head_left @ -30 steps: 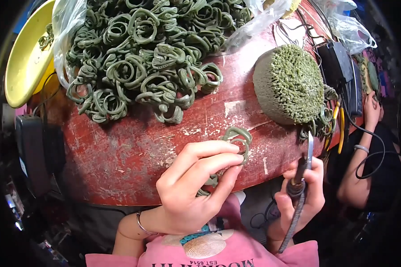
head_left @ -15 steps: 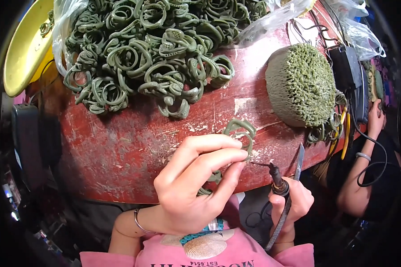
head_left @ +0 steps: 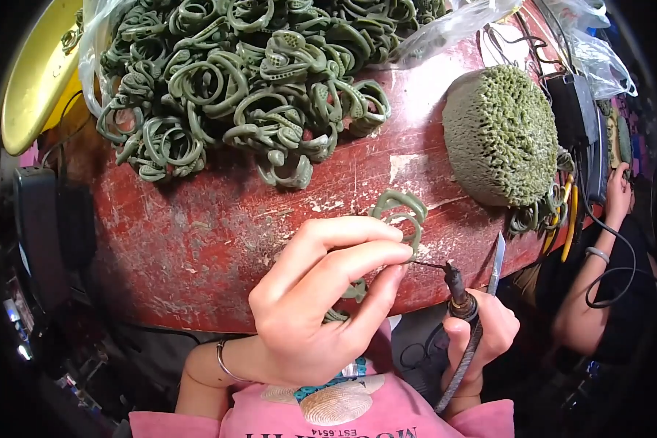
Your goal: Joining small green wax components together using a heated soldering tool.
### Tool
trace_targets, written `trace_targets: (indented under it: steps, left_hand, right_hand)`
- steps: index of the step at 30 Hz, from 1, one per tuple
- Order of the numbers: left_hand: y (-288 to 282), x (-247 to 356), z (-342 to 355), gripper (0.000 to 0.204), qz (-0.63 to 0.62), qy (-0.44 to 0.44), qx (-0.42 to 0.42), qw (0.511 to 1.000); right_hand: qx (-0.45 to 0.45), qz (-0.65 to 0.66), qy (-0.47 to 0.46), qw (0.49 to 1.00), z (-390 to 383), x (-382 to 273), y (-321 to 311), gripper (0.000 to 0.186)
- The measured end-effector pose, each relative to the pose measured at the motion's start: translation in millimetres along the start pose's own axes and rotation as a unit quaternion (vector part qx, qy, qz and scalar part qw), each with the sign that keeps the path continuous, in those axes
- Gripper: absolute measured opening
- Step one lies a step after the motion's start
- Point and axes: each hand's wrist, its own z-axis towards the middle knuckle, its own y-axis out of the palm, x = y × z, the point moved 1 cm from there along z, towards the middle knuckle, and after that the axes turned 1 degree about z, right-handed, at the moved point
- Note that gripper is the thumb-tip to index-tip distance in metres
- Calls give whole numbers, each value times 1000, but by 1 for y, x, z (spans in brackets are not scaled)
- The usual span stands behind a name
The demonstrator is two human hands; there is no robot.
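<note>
My left hand [head_left: 321,299] pinches a green wax ring piece [head_left: 407,212] between thumb and fingers, above the near edge of the red table. More green pieces [head_left: 356,290] show below those fingers; whether they are held I cannot tell. In my right hand [head_left: 493,328] is a soldering-iron-like wax pen [head_left: 456,288] with a thin dark wire tip. The tip reaches the lower part of the ring piece, beside my left fingertips; contact is too small to make out. A slim metal knife [head_left: 498,266] is gripped in the same hand, its blade pointing away from me.
A heap of green rings [head_left: 212,80] covers the far side of the worn red table [head_left: 197,255]. At right stand a round porous green block [head_left: 500,139], yellow-handled tools [head_left: 571,219], and a black power box [head_left: 573,102] with cables. Another person's arm [head_left: 591,292] is at far right.
The view has shifted slightly. My right hand and the pen sit a little lower and farther right, with more of the wire tip showing. My left hand keeps its pinch.
</note>
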Motion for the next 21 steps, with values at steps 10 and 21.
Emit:
trace_targets:
  steps: [10,21]
  left_hand:
    - [0,-1,-1,22,-4,-9,-3,1000]
    - [-1,-1,0,22,-6,-5,-1,1000]
  right_hand:
    - [-5,6,3,1000,1,0,1,42]
    - [-8,3,2,1000,2,-1,1,43]
